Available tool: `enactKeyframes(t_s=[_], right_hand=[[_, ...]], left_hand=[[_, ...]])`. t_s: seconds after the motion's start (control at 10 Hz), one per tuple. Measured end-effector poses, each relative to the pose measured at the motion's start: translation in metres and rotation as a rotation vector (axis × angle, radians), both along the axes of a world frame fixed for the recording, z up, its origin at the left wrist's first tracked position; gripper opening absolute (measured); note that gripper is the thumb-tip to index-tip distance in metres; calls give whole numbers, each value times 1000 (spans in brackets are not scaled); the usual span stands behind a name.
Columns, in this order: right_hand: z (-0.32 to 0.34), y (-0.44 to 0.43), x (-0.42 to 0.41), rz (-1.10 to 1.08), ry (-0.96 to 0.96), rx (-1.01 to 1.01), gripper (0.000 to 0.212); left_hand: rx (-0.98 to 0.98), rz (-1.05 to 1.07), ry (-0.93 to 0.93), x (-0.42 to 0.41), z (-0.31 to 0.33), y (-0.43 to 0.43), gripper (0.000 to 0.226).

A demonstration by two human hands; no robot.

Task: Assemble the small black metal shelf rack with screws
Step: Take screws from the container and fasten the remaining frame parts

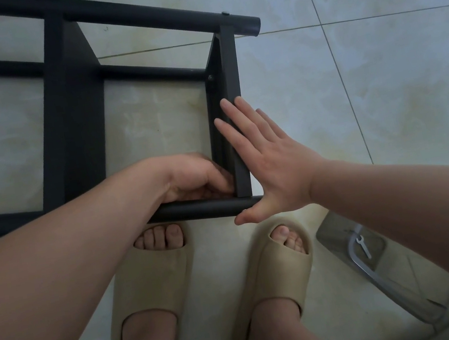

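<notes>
Corner joint before us: left hand (192, 178) grips inside the black metal shelf rack's (79, 134) end panel (229, 81), right hand (274, 173) flat outside.

Rack (77, 119): matte black all over, tubes and panels alike, no pattern. Screw (210, 77) just beyond the right hand's (269, 162) fingertips: dull silver-grey. Floor (378, 72) around both hands: pale grey-green tiles with cream-beige marbled blotches and thin dark grout lines. Slippers (153, 284) below the left hand (189, 175): plain sand-beige, both the same. Bag (397, 283) below the right wrist: clear, greyish sheen, silver-grey band across it. Wrench (363, 246) at the bag: bright silver-white.
</notes>
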State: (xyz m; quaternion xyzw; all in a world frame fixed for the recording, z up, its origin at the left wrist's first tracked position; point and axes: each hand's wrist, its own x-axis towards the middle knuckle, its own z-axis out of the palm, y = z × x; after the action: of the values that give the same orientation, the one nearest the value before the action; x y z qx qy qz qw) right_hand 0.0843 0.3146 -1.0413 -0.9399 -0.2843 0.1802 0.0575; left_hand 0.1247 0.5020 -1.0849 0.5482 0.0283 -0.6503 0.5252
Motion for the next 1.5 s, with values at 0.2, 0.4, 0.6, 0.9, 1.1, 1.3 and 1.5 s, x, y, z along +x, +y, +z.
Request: enactKeyframes(t_s=[0.2, 0.4, 0.6, 0.9, 1.1, 1.3, 1.5], right_hand=[[1, 0, 0, -1, 8, -4, 139], [2, 1, 0, -2, 18, -11, 138], [1, 0, 0, -3, 17, -3, 138], [0, 0, 0, -2, 7, 1, 138], [0, 0, 0, -2, 11, -2, 138], [0, 0, 0, -3, 10, 3, 138], [-1, 0, 0, -2, 11, 4, 137]], left_hand=[[58, -14, -87, -3, 3, -4, 11], [24, -1, -57, -1, -1, -1, 33], [32, -5, -7, -3, 1, -4, 22], [57, 31, -104, -2, -5, -4, 28], [17, 51, -51, 0, -2, -4, 19], [-5, 63, 4, -2, -2, -3, 18], [46, 34, -98, -3, -4, -3, 31]])
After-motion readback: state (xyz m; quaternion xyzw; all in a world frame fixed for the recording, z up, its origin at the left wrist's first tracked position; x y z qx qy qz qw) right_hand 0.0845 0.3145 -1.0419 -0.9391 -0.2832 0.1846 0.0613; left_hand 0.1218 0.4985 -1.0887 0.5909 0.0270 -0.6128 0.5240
